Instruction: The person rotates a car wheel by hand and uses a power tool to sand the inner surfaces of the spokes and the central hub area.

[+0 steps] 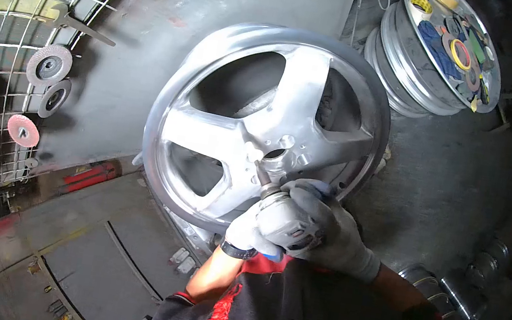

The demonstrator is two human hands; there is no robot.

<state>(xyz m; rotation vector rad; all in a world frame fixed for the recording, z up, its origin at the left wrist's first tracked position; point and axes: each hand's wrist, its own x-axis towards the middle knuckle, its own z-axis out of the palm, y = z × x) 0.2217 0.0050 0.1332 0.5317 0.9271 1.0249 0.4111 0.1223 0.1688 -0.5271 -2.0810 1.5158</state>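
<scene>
Head view, close above wheel (206,136)

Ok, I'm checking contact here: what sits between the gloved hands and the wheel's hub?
The grinder, gripped by the left hand and right hand; its slim nose reaches the wheel hub, as the head view shows.
</scene>
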